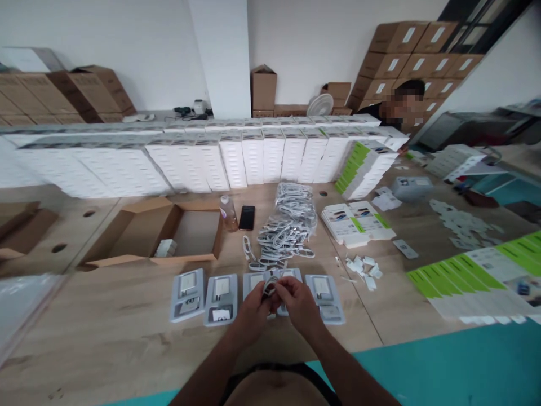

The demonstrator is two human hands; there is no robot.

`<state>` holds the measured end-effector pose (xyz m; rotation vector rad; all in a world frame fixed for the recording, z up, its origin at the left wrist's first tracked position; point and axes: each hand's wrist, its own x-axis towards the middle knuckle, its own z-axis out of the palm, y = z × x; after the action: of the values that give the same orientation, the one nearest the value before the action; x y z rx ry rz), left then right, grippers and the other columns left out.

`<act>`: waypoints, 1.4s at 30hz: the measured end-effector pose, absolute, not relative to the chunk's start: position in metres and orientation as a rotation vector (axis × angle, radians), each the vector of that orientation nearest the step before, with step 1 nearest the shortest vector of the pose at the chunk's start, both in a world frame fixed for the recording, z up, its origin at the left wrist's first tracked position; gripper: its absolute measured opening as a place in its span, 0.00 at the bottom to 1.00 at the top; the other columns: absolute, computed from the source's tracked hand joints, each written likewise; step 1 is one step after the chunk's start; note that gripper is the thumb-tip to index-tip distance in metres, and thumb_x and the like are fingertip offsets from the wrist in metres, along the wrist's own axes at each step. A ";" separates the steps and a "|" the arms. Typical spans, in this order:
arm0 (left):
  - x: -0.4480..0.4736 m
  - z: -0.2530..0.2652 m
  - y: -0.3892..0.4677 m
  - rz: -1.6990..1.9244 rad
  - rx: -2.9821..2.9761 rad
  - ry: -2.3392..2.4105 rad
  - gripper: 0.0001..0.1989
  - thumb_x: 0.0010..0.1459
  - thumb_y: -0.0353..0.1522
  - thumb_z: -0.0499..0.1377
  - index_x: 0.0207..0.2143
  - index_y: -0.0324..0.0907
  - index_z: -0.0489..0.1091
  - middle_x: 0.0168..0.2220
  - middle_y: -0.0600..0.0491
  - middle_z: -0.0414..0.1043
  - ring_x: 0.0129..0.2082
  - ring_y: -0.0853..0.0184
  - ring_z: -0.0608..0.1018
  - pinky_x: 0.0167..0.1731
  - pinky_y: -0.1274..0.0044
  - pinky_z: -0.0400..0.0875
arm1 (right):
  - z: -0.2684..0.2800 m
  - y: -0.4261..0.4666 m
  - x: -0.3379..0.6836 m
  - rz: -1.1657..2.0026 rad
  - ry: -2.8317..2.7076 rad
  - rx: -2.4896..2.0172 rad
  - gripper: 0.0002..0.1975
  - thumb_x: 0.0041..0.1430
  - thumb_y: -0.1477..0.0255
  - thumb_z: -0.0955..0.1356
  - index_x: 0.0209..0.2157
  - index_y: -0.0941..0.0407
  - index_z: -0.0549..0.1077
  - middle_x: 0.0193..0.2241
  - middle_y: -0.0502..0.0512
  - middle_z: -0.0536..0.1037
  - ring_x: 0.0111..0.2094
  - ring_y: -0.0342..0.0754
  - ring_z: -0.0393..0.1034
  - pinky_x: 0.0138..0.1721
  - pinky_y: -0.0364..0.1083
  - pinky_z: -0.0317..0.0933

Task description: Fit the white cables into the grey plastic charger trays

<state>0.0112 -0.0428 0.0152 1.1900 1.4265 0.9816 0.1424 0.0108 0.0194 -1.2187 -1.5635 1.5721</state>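
Left hand: the left hand (252,307) is at the lower centre of the frame, and its fingers are closed on the left side of a coiled cable (269,287)
Right hand: the right hand (298,303), just beside the left one, has thumb and forefinger pinching the same cable at its right side
Coiled cable: it is grey-white and is held between both hands, in front of the middle trays
Trays: five grey trays (174,304) lie in a row across the lower centre, the middle two partly hidden by the hands
Cable heap: behind the trays, in the centre, lies a heap of similar cables (282,234), with clear plastic at its upper part
Left of the heap: a dark phone (247,218), a bottle (229,214) and an open cardboard box (139,231)
Right of the heap: printed boxes (355,223) and small white pieces (364,268)
Upper part: white box stacks (240,160) form a long row, and a person (391,113) is at the upper right
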 end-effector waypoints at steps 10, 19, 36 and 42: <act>-0.001 0.011 -0.043 0.789 1.988 1.781 0.24 0.62 0.26 0.47 0.60 0.42 0.59 0.54 0.43 0.64 0.55 0.57 0.65 0.56 0.61 0.61 | 0.052 0.033 0.174 0.431 -2.268 -1.187 0.20 0.61 0.62 0.66 0.52 0.54 0.69 0.53 0.63 0.70 0.55 0.57 0.61 0.56 0.56 0.55; -0.012 0.027 -0.049 0.741 1.295 1.459 0.24 0.57 0.36 0.57 0.55 0.42 0.60 0.44 0.47 0.70 0.41 0.61 0.75 0.37 0.71 0.73 | 0.027 0.036 0.177 1.154 -2.262 -1.034 0.07 0.62 0.69 0.66 0.36 0.53 0.76 0.31 0.48 0.78 0.34 0.44 0.70 0.37 0.42 0.58; -0.006 -0.014 -0.056 0.711 1.123 1.384 0.11 0.62 0.41 0.49 0.35 0.43 0.62 0.23 0.59 0.62 0.22 0.72 0.64 0.23 0.79 0.57 | 0.032 0.013 0.159 1.138 -2.126 -1.316 0.09 0.64 0.68 0.62 0.32 0.53 0.69 0.23 0.47 0.74 0.25 0.44 0.69 0.29 0.43 0.56; -0.004 -0.006 -0.060 0.710 0.868 1.108 0.11 0.59 0.41 0.53 0.38 0.43 0.60 0.25 0.59 0.64 0.17 0.76 0.61 0.16 0.82 0.50 | -0.004 -0.003 0.156 1.625 -1.551 -1.260 0.11 0.60 0.62 0.64 0.32 0.55 0.69 0.26 0.50 0.78 0.25 0.46 0.73 0.28 0.44 0.63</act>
<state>-0.0038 -0.0598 -0.0061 0.8684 1.1081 0.7099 0.1562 -0.0032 -0.0044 -1.2596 -1.5511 1.6252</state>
